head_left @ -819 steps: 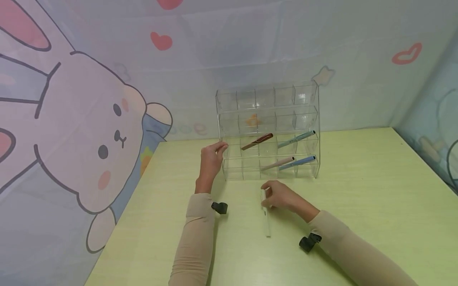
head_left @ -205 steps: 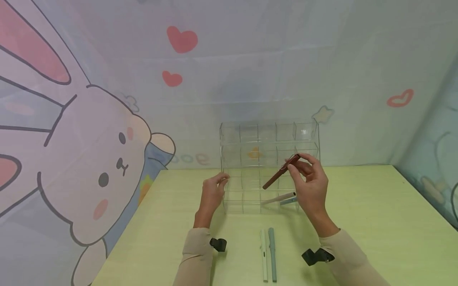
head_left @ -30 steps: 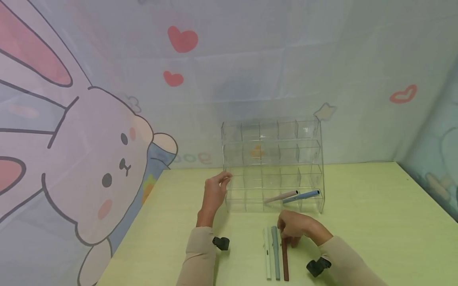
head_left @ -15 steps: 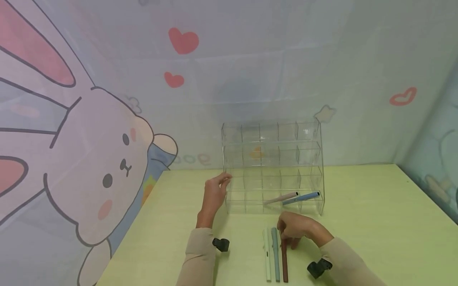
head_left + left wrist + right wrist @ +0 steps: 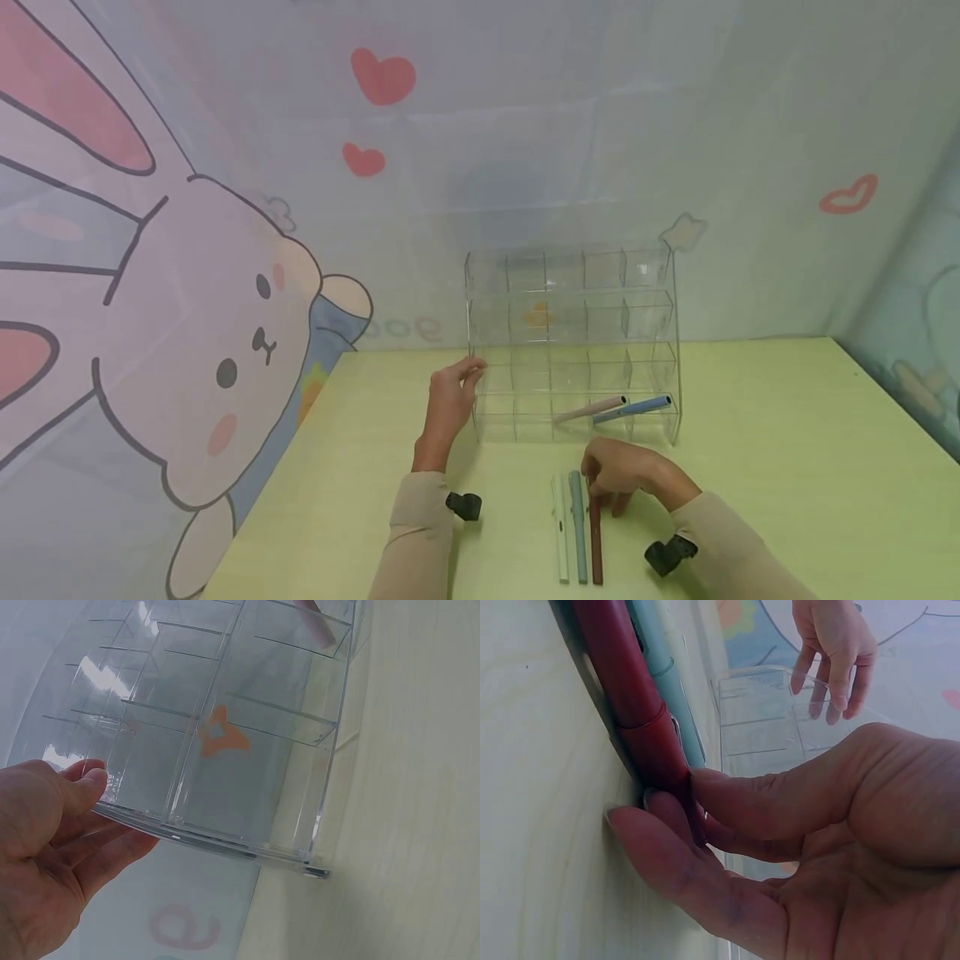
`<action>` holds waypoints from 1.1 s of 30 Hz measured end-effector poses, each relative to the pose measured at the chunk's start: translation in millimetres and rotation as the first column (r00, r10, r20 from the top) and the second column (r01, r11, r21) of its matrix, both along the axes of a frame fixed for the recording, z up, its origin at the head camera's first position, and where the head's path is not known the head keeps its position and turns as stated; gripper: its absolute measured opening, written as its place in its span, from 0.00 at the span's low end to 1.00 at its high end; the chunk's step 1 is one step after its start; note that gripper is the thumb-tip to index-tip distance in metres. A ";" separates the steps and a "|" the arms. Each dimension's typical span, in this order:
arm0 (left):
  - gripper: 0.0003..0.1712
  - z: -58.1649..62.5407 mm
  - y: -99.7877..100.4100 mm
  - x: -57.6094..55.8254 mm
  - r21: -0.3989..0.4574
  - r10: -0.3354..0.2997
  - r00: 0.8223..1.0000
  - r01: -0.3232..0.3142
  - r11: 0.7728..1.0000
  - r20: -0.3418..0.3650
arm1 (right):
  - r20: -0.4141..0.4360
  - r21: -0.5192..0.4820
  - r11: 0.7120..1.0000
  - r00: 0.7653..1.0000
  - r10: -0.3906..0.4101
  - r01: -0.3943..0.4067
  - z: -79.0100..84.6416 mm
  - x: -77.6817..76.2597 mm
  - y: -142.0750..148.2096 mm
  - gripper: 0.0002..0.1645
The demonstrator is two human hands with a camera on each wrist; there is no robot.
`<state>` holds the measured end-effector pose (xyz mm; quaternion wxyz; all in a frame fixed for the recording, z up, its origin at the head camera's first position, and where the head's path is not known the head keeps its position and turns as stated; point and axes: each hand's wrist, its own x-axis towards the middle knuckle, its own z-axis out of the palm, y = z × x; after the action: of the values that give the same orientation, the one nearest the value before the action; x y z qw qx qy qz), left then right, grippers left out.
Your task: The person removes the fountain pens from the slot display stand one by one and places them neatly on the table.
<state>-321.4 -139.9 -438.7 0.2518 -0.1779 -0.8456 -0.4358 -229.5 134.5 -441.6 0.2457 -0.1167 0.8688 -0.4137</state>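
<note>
My left hand (image 5: 450, 400) pinches the left side of a clear acrylic display rack (image 5: 570, 367); in the left wrist view the thumb and fingers (image 5: 120, 862) are at its edge. On the table, my right hand (image 5: 618, 471) holds the capped end of a dark red pen (image 5: 596, 542) between thumb and fingertips, as the right wrist view also shows. Left of that pen lie a teal pen (image 5: 578, 529) and a white pen (image 5: 561, 537), all roughly parallel. In the rack's lowest row rest a pale pink pen (image 5: 592, 409) and a blue pen (image 5: 633, 409), both tilted.
A pale yellow-green table (image 5: 787, 467) bears the rack near its back edge. Behind it hangs a printed cloth backdrop (image 5: 480, 125) with a rabbit and hearts. Small black cameras sit on both sleeves.
Since the oldest frame, the teal and dark red pens have come out of the rack to lie beside the white one. Over the last second both hands stay nearly still.
</note>
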 end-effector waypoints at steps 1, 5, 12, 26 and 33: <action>0.08 0.5 0.5 -0.2 -0.001 0.003 1.000 -0.003 1.000 0.004 | 0.001 0.002 1.000 1.000 0.001 -0.001 0.0 -0.4 0.2 0.11; 0.07 1.7 2.3 0.4 0.003 0.004 1.000 -0.004 1.000 0.010 | 0.005 0.005 1.000 1.000 0.001 -0.001 -0.6 -1.5 1.5 0.12; 0.07 0.0 2.7 1.1 0.002 0.003 1.000 -0.003 1.000 0.008 | 0.010 -0.010 1.000 1.000 -0.007 0.007 -2.5 -1.7 3.7 0.14; 0.08 -0.5 3.2 -0.8 0.015 0.013 0.999 -0.014 1.000 0.029 | -0.044 0.012 1.000 0.999 0.025 -0.025 23.4 -2.6 21.9 0.23; 0.08 -1.5 4.9 -3.8 0.014 0.016 1.000 -0.016 1.000 0.016 | -0.137 -0.073 0.996 0.989 0.051 -0.061 39.8 -2.7 29.4 0.22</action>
<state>-325.2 -135.0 -440.2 0.2497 -0.1658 -0.8459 -0.4411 -232.2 163.9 -401.8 0.1932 -0.1780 0.8634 -0.4308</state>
